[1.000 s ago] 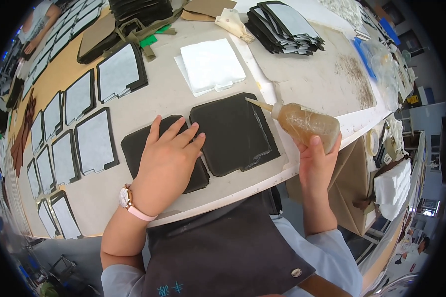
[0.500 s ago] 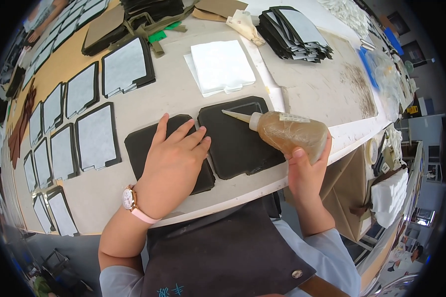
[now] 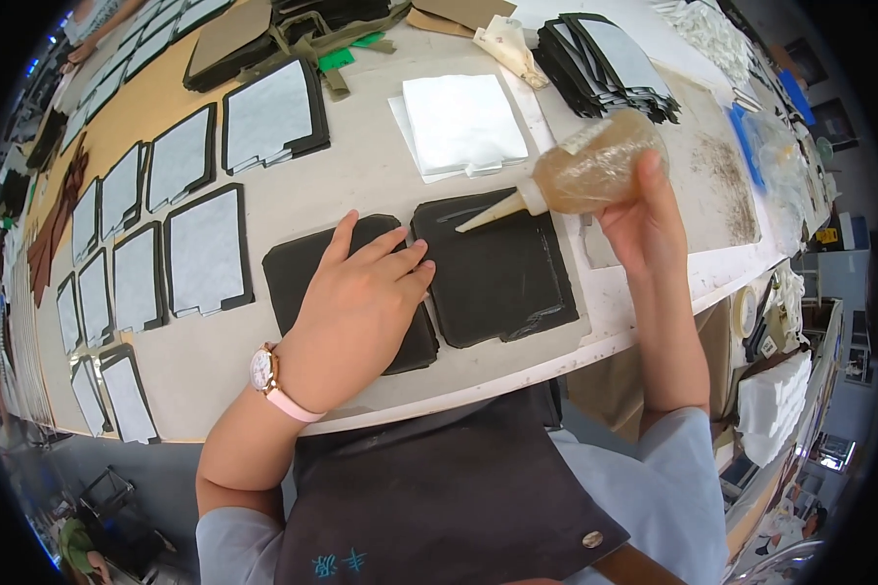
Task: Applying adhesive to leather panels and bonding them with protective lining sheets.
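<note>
My left hand (image 3: pixel 361 297) lies with fingers spread on a black rectangular panel (image 3: pixel 288 263), which looks like a stack. Its fingertips reach the left edge of a second black panel (image 3: pixel 493 283) close beside it. My right hand (image 3: pixel 649 210) is wrapped round a clear squeeze glue bottle (image 3: pixel 600 166) of amber liquid, tilted so that its pale nozzle (image 3: pixel 493 212) points down left at the upper part of the second panel. Shiny wet lines run along that panel's top, right side and lower right corner. Whether the nozzle tip touches the surface, I cannot tell.
Behind the panels lies a pile of white sheets (image 3: pixel 463 122). Black-edged white pieces (image 3: pixel 207 249) stand in rows at the left. A stack of similar pieces (image 3: pixel 619 63) is at the back right. Nearby are crumpled paper (image 3: pixel 509 51) and green scraps (image 3: pixel 338 58).
My right hand and the bottle have swung up and away from me, so the nozzle now slants more steeply. My left hand stays on its panel. The whole view has shifted slightly.
</note>
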`<action>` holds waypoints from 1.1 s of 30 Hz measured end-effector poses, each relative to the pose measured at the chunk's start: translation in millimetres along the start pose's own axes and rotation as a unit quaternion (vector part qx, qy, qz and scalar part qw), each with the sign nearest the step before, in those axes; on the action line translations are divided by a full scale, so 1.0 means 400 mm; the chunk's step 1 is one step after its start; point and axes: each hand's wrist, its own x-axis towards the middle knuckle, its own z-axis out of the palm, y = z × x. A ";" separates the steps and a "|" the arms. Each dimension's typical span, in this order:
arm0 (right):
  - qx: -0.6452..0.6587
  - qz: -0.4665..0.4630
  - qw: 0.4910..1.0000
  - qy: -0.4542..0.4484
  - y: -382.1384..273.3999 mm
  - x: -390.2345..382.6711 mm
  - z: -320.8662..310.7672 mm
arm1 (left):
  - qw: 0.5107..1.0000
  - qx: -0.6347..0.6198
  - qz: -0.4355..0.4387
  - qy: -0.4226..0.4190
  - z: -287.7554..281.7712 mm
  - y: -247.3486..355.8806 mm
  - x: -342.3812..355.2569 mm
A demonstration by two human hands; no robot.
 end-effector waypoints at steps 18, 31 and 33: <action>-0.112 0.021 0.992 -0.062 0.025 0.035 0.046 | 1.000 -0.001 -0.005 -0.010 0.000 -0.003 0.001; 0.020 0.112 0.988 -0.107 0.028 -0.043 -0.055 | 1.000 -0.003 -0.001 -0.012 -0.002 0.001 -0.002; 0.033 0.111 0.990 -0.079 0.009 -0.021 -0.045 | 1.000 -0.006 0.000 -0.009 0.002 0.002 -0.004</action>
